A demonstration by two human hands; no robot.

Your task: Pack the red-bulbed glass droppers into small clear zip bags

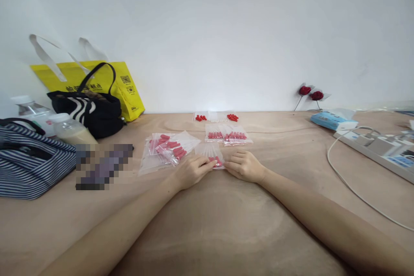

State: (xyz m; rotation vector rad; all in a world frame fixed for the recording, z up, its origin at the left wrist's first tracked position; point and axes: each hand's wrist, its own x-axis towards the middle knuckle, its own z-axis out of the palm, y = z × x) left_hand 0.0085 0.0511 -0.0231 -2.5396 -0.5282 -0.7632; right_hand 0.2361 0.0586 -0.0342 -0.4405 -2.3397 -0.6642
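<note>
A small clear plastic bag with red capsule-shaped pieces at its near end lies flat on the table between my hands. My left hand has its fingers closed together at the bag's near left side, the fingertips on the red pieces. At the near right edge, my right hand is curled with its fingertips closed on the bag. Farther back lie clear bags of red pieces in a row. To the left is a loose pile of similar bags, overlapping each other.
Two more red clusters sit by the wall. On the left stand a yellow bag, a black bag, a striped bag and bottles. On the right are a tissue pack, a power strip and a cable.
</note>
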